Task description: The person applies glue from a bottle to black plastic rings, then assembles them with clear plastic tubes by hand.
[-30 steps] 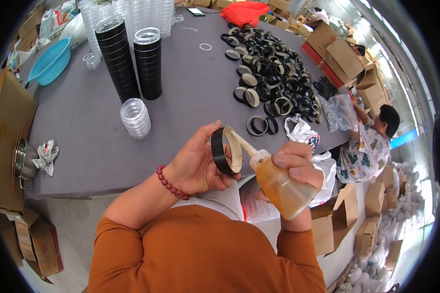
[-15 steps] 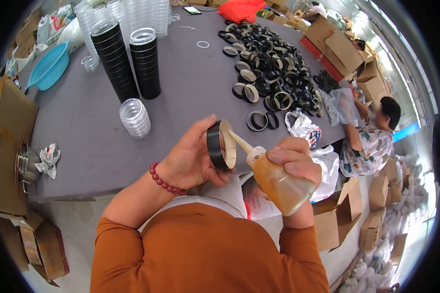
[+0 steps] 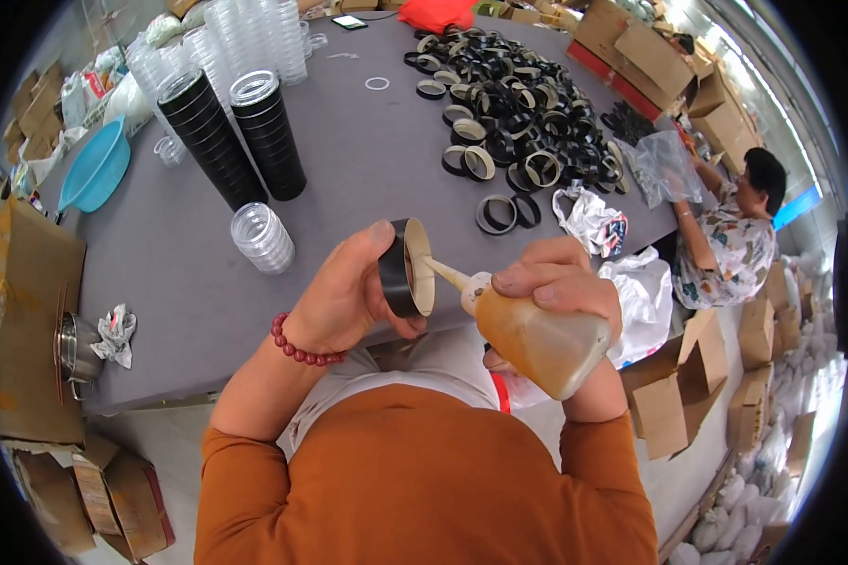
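Pinched in my left hand (image 3: 339, 292) is a black ring (image 3: 397, 273) with a cream inner face, held upright on its edge. My right hand (image 3: 565, 278) is closed round a squeeze bottle (image 3: 541, 339) of amber liquid, tilted with its base toward my body. The bottle's pointed nozzle (image 3: 447, 274) reaches the ring's inner wall; whether liquid is coming out is too small to tell. A large heap of similar black rings (image 3: 527, 113) lies beyond my right hand. Nearer, two loose rings (image 3: 496, 215) lie apart from the heap.
Two tall stacks of black-banded clear cups (image 3: 212, 137) stand at the left, with a short clear stack (image 3: 262, 237) in front. Clear stacks, a blue basin (image 3: 97, 169) and a metal pot (image 3: 80, 348) sit farther left. Crumpled paper (image 3: 590, 221) and a co-worker (image 3: 730, 235) are at the right.
The ring has shifted slightly left and turned in my left hand. The bottle has moved left with it, its nozzle tip now lower against the inner wall. The whole view has tilted a little.
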`<action>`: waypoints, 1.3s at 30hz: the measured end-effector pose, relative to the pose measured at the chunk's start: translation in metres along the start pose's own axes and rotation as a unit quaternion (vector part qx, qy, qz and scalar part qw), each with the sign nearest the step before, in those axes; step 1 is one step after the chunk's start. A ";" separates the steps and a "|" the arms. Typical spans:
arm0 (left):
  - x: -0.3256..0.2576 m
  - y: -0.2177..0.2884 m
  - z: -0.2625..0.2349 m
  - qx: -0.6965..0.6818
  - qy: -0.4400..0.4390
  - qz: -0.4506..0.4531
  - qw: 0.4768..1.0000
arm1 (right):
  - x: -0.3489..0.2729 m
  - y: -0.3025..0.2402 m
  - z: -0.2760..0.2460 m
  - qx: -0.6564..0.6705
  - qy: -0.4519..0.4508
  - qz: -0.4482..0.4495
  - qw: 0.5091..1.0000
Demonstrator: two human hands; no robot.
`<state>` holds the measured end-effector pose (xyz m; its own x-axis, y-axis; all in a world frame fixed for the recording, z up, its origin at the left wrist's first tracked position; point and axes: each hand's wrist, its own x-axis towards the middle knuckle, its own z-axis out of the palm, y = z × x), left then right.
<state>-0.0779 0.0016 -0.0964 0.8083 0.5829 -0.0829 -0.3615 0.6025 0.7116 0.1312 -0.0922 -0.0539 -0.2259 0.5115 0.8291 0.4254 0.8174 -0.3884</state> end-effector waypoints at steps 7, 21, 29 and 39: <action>-0.003 0.006 0.003 0.113 -0.018 0.082 0.990 | 0.006 -0.006 -0.003 0.024 -0.014 0.006 1.000; -0.009 0.008 0.002 0.254 -0.012 0.150 0.955 | 0.007 -0.011 -0.006 0.098 0.000 0.072 0.993; -0.012 0.008 -0.003 0.269 -0.044 0.173 0.947 | 0.006 -0.012 -0.006 0.134 0.014 0.089 0.987; -0.008 0.006 -0.011 0.370 -0.102 0.303 0.872 | 0.003 -0.009 -0.009 0.163 0.020 0.093 0.982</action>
<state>-0.0914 0.0069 -0.0995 0.6670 0.5170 0.5365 -0.4129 -0.3428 0.8438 0.1343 -0.1006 -0.0447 -0.1328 0.6538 0.7449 0.1513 0.7561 -0.6367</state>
